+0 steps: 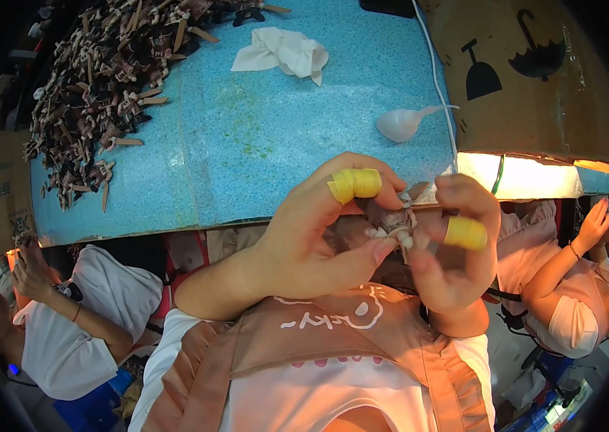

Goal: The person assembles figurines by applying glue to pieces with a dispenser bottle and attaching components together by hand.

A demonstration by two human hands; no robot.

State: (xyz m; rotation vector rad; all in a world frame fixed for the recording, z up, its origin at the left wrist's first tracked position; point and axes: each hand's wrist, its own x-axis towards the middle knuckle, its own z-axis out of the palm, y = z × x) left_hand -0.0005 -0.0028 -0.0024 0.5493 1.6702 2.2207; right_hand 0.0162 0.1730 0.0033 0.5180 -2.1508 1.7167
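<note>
Over the blue table's (pixel 261 137) near edge, left hand (pixel 319 237) and right hand (pixel 456 252) pinch one small brown piece (pixel 391 219).

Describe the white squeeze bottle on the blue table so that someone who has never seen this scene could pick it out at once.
Start at the blue table and go to its right edge, beside the cardboard box. The white squeeze bottle lies on its side by a white cable. Unlike the crumpled white cloth, it is smooth, bulb-shaped and ends in a thin nozzle.
</note>
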